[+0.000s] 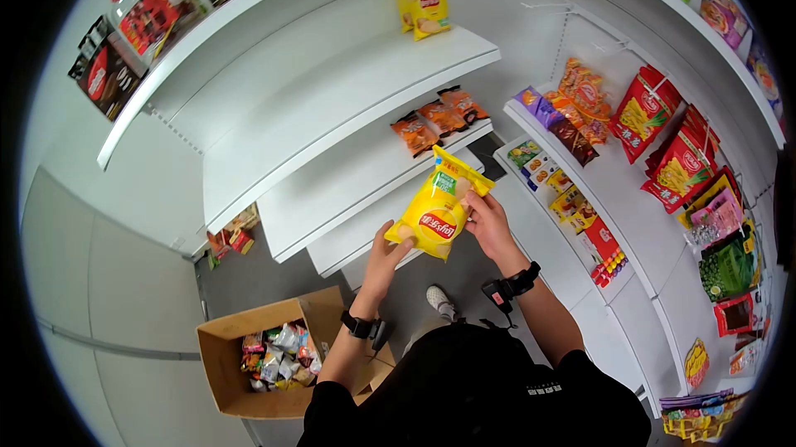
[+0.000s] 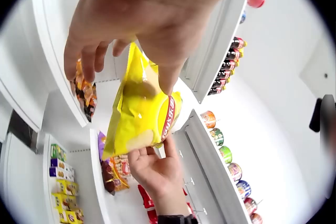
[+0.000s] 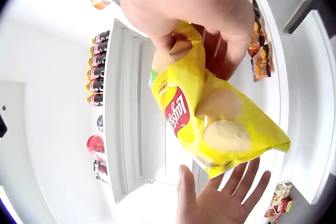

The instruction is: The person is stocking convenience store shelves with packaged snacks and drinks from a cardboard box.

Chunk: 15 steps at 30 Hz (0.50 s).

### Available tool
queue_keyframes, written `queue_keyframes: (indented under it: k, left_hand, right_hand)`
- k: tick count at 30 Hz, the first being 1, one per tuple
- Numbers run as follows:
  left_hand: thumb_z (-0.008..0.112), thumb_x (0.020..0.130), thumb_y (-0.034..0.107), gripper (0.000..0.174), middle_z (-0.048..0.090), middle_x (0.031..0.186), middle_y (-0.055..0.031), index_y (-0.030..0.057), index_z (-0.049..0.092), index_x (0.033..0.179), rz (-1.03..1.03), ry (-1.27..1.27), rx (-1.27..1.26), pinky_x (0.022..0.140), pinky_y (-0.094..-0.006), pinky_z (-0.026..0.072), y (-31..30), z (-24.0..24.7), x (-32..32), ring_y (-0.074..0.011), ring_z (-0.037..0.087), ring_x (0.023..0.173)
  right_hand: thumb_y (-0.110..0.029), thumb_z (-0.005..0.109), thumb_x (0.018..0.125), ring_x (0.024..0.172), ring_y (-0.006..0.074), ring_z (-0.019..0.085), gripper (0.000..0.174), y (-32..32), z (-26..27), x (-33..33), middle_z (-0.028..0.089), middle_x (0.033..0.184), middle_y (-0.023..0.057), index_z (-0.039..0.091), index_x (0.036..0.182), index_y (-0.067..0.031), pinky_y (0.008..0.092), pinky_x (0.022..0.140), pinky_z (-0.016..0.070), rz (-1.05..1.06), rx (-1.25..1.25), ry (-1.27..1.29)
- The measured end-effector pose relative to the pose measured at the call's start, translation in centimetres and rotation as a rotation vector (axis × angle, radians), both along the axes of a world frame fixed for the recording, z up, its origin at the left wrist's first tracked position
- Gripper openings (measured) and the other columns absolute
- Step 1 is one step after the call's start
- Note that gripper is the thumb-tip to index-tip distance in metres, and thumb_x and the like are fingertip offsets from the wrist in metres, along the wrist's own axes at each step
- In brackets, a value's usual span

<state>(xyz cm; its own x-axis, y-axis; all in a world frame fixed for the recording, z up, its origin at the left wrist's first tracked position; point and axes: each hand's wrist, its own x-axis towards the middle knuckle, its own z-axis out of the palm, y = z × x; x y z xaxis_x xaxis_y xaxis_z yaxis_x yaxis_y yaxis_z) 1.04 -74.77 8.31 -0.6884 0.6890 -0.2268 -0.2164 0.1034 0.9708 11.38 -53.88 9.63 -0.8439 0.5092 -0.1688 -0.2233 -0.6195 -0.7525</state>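
Observation:
A yellow bag of Lay's potato chips [image 1: 434,208] is held tilted in front of the body. My right hand [image 1: 491,227] grips one side of it, thumb on the front; in the right wrist view, fingers curl behind the crumpled film [image 3: 223,113]. At the opposite end, my left hand [image 1: 383,258] has its thumb over the bag's corner. Seen from the right wrist, this left hand [image 3: 223,203] has spread, extended fingers right at the bag's edge. The left wrist view shows its thumb overlapping the bag [image 2: 142,108].
Two similar yellow chip bags [image 1: 421,6] stand on the upper shelf [image 1: 348,74]. Orange snack packets [image 1: 439,122] lie one shelf below. An open cardboard box [image 1: 224,372] of mixed snacks is on the floor at left. Red snack bags [image 1: 647,111] hang at right.

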Motion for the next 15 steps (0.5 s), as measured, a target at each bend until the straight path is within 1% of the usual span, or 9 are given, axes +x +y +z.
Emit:
queue_keyframes:
  k: [3,4,7,10,13,15]
  left_hand:
    - [0.064,0.085,0.028,0.069,0.042,0.132,-0.0131,0.0047,0.027,0.139,-0.082,-0.183,0.140,0.095,-0.0333,0.0408,2.0,-0.9,-0.5,-0.0207,0.045,0.118]
    - [0.063,0.086,0.028,0.067,0.042,0.133,-0.0106,0.0063,0.028,0.138,-0.137,-0.196,0.143,0.094,-0.0321,0.0414,2.7,-0.8,-0.8,-0.0184,0.046,0.118]
    - [0.063,0.086,0.026,0.061,0.046,0.128,-0.0091,0.0046,0.034,0.135,-0.142,-0.234,0.155,0.091,-0.0304,0.0436,4.7,-0.1,-1.1,-0.0163,0.050,0.113]
    - [0.063,0.086,0.022,0.051,0.054,0.119,-0.0078,0.0018,0.042,0.127,-0.058,-0.244,0.214,0.086,-0.0266,0.0454,6.1,0.1,-2.4,-0.0141,0.055,0.104]
    - [0.063,0.086,0.018,0.042,0.059,0.110,-0.0067,-0.0003,0.048,0.121,0.021,-0.111,0.230,0.082,-0.0241,0.0458,6.4,-0.3,-4.5,-0.0133,0.057,0.097]
    - [0.064,0.084,0.016,0.041,0.060,0.108,-0.0074,-0.0012,0.050,0.118,0.014,0.007,0.202,0.082,-0.0261,0.0461,6.2,-0.2,-6.0,-0.0139,0.058,0.096]
  right_hand:
    - [-0.024,0.056,0.091,0.104,0.0167,0.053,0.039,1.9,-1.0,-0.2,0.052,0.112,0.0053,0.043,0.124,-0.0072,0.0385,0.089,0.0465,-0.015,-0.114,0.044]
    - [-0.025,0.056,0.091,0.106,0.0172,0.053,0.040,2.3,-1.3,-0.4,0.051,0.114,0.0056,0.042,0.125,-0.0077,0.0392,0.090,0.0458,-0.014,-0.149,0.060]
    - [-0.027,0.056,0.091,0.109,0.0185,0.051,0.041,2.6,-2.2,-1.4,0.050,0.117,0.0062,0.042,0.124,-0.0088,0.0404,0.093,0.0437,-0.012,-0.209,0.122]
    - [-0.028,0.057,0.090,0.111,0.0197,0.050,0.041,2.4,-2.3,-2.3,0.050,0.118,0.0072,0.042,0.124,-0.0089,0.0408,0.094,0.0426,0.050,-0.252,0.104]
    - [-0.031,0.055,0.091,0.107,0.0195,0.053,0.040,3.4,-1.7,-2.3,0.054,0.115,0.0081,0.046,0.121,-0.0064,0.0370,0.090,0.0449,0.115,-0.178,-0.027]
    - [-0.029,0.057,0.089,0.106,0.0191,0.053,0.045,4.3,-1.5,-2.5,0.053,0.118,0.0087,0.044,0.125,-0.0048,0.0353,0.087,0.0453,-0.107,0.075,-0.227]
